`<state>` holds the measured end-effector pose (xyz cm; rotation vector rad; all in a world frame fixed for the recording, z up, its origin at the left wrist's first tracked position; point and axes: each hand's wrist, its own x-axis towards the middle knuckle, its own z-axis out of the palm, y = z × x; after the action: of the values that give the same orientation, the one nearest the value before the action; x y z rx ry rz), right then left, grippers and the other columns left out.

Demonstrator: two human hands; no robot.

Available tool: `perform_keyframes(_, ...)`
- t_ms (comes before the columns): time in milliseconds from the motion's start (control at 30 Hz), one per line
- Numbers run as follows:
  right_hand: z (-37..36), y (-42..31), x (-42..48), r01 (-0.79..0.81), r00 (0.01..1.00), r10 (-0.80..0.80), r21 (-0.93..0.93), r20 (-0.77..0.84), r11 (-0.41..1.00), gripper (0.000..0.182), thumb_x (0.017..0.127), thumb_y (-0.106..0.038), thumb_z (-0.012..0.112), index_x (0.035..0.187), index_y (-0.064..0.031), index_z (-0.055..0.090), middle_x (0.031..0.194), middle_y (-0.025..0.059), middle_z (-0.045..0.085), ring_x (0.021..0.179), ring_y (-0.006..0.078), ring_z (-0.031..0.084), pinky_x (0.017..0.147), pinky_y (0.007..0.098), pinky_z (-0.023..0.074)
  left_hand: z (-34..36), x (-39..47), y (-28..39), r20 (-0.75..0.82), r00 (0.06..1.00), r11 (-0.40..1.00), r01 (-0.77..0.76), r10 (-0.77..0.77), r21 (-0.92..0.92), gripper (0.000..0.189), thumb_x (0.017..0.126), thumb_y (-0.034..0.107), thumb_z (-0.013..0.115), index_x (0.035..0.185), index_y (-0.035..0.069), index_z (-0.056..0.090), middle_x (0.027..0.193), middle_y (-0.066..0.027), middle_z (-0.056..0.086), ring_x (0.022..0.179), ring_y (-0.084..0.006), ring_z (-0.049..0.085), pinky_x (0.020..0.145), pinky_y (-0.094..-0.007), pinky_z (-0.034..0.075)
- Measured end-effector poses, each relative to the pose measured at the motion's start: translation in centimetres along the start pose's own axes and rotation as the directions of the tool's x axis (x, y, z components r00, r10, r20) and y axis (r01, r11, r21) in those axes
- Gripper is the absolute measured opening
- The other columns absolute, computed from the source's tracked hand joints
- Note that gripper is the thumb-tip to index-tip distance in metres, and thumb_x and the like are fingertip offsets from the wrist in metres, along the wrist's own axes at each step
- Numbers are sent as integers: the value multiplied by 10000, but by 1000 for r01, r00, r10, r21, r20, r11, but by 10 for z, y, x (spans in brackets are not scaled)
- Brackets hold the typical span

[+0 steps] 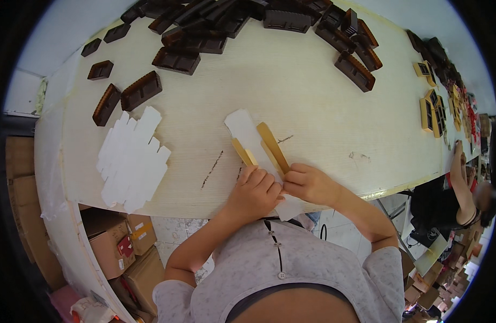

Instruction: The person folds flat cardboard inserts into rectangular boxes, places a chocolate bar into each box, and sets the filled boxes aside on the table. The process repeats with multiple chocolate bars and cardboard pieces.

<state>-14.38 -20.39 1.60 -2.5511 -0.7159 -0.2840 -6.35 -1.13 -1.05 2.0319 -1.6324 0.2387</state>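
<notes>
A long cardboard piece [254, 139], white inside with gold-coloured flaps, lies before me at the table's near edge, its far end flat on the tabletop. My left hand [258, 191] grips its left side near the narrower gold flap. My right hand [308, 183] pinches the right side, where a longer gold flap [273, 147] stands raised. The fingers of both hands almost meet over the near part, and a white end flap [288, 207] sticks out below them. To the left lies a fanned pile of flat white card pieces [133, 161].
Dark brown plastic trays [141, 91] lie scattered along the left and far side; more trays [355, 72] sit at the far right. Gold boxes with dark inserts [426, 115] stand farther right, near another person [460, 185]. Cardboard boxes [112, 250] are stacked below the table.
</notes>
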Motion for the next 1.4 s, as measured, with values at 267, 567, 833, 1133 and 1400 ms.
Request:
perform_keyframes(267, -1, -24, 8, -435, 894, 447, 312, 35, 845, 110, 755, -73, 688, 772, -18, 595, 766, 91, 527, 722, 265, 565, 631, 355, 494, 1, 7, -7, -4, 1000, 999, -2, 2, 35, 234, 718, 309, 715, 743, 127, 571, 810, -3, 544, 882, -204, 516, 911, -386, 391)
perform_keyframes(567, -15, -14, 2, -409, 909, 389, 495, 149, 767, 148, 800, -53, 661, 937, -16, 618, 923, 103, 632, 834, 298, 631, 694, 371, 520, -15, 3, -30, 106, 989, 993, -98, 104, -65, 291, 701, 349, 735, 761, 122, 563, 900, -6, 562, 986, -197, 531, 1003, -408, 371)
perform_keyframes(833, -30, -1, 17, -70, 942, 16, 150, 335, 986, 105, 757, -64, 598, 855, -41, 569, 771, 79, 583, 669, 259, 639, 563, 359, 520, -31, -10, -49, 107, 969, 971, -231, 224, 59, 242, 725, 235, 711, 828, 110, 531, 1025, -23, 553, 1058, -202, 524, 973, -452, 401)
perform_keyframes(1133, -23, 3, 29, -50, 946, -9, 173, 324, 984, 111, 758, -75, 595, 856, -48, 551, 690, 96, 539, 624, 273, 603, 537, 377, 490, -20, -7, -40, 80, 984, 986, -152, 158, -69, 245, 686, 228, 724, 798, 115, 538, 913, -13, 538, 947, -205, 509, 858, -424, 403)
perform_keyframes(1400, -11, -1, 21, -133, 978, 86, 254, 190, 958, 105, 771, -71, 598, 868, -45, 568, 710, 107, 550, 633, 293, 598, 552, 394, 484, -12, -6, -27, 35, 998, 998, -53, 54, -28, 251, 673, 241, 734, 773, 125, 535, 877, -18, 526, 917, -208, 484, 855, -420, 370)
